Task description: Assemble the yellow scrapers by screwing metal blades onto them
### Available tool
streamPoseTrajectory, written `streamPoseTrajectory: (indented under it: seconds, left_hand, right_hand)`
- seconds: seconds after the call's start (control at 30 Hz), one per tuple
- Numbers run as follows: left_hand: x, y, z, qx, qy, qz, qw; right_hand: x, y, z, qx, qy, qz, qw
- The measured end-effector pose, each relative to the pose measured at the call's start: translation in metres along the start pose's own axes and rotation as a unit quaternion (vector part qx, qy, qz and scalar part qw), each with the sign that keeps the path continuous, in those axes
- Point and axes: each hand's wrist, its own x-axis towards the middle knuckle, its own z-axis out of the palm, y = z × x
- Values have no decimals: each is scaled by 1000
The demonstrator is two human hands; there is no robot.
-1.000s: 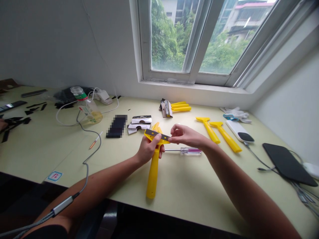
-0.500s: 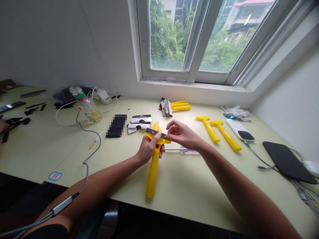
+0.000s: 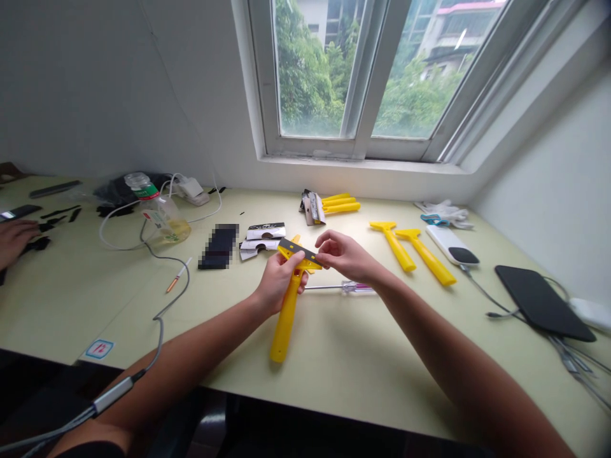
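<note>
My left hand is closed around the neck of a yellow scraper, its thumb pressing on the dark blade that lies across the scraper's head. The handle points down toward me. At the blade's right end, my right hand has thumb and forefinger pinched on the tip, its other fingers curled. Behind the head a small yellow piece shows in part; I cannot tell if it is separate. A screwdriver with a clear handle lies on the table just beyond my hands.
Two yellow scrapers lie to the right, near a white device, a black phone-like slab and gloves. Cardboard sleeves, sleeved yellow handles, a bottle and cables stand further back. Another person's hand is at far left.
The scraper's handle end has swung slightly up and left, and the blade tilts more down to the right. Both hands keep their hold. The other person's hand has come further into view.
</note>
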Motion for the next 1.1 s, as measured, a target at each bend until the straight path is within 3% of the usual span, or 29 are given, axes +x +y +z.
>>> streamPoseTrajectory:
  seconds: [0.3,0.93,1.1]
  left_hand:
    - [-2,2,-5,7,18,11,1000]
    - [-8,4,-9,13,-2,47,999]
    - [-6,5,-9,9,15,36,999]
  right_hand:
    - [0,-2,8,-5,23,0,1000]
    - [-3,-11,18,-51,40,-13,998]
    - [-1,-10,17,-19,39,-15,999]
